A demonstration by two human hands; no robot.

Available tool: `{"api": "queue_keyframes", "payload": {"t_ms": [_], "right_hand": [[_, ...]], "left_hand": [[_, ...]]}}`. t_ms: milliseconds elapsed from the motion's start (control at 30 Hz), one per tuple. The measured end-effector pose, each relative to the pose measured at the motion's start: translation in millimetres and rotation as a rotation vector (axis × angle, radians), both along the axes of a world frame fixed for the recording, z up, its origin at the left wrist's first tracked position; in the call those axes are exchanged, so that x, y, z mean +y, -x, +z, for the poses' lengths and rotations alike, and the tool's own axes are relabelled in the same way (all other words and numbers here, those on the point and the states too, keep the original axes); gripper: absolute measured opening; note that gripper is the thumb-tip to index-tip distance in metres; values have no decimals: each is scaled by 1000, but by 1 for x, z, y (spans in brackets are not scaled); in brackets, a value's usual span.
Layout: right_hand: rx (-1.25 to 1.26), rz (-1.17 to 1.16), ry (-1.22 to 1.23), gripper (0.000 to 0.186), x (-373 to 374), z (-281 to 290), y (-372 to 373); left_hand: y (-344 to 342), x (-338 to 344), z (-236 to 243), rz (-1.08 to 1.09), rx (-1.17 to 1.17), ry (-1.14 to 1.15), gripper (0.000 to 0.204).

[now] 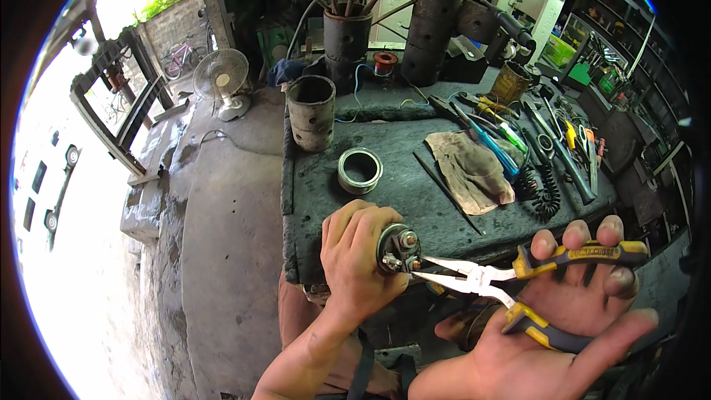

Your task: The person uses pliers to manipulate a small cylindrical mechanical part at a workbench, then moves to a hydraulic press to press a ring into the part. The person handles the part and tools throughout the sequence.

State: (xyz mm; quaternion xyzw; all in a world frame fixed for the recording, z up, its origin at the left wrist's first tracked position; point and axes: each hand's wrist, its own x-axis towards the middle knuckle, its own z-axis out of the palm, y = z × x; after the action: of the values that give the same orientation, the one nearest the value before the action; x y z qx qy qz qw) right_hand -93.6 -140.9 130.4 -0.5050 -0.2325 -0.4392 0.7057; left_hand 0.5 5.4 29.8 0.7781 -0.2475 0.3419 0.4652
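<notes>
My left hand point(358, 255) is closed around a dark cylindrical part, which looks like a starter solenoid point(390, 246), at the near edge of the bench. Its round end faces up and right, showing threaded terminal posts with nuts. Long-nose pliers point(478, 279) with yellow and grey handles rest in my right hand point(566, 302), palm up, the fingers on the upper handle and the lower handle lying by the thumb. The plier jaws are spread, their tips at the lower terminals of the part; contact with a post is hard to make out.
On the dark workbench point(318, 200) stand a metal ring point(361, 186) and a rusty cylindrical pot point(311, 126). A stained cloth point(474, 174) lies beside a thin dark rod point(448, 192). Several hand tools crowd the right side, near a coiled black cord point(548, 196). A fan point(222, 78) stands left.
</notes>
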Motion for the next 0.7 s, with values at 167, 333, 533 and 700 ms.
{"api": "queue_keyframes", "payload": {"t_ms": [167,333,533,700], "right_hand": [[24,-19,-61,54,13,13,-9],[-159,397,5,50,2,19,-36],[-91,620,212,58,-25,24,-45],[-145,1010,109,65,-21,39,-58]], "left_hand": [[1,3,-3,-33,38,9,51],[-1,-4,-5,-55,64,54,47],[-5,-10,-11,-25,7,99,40],[-3,-7,-11,-33,57,48,31]]}}
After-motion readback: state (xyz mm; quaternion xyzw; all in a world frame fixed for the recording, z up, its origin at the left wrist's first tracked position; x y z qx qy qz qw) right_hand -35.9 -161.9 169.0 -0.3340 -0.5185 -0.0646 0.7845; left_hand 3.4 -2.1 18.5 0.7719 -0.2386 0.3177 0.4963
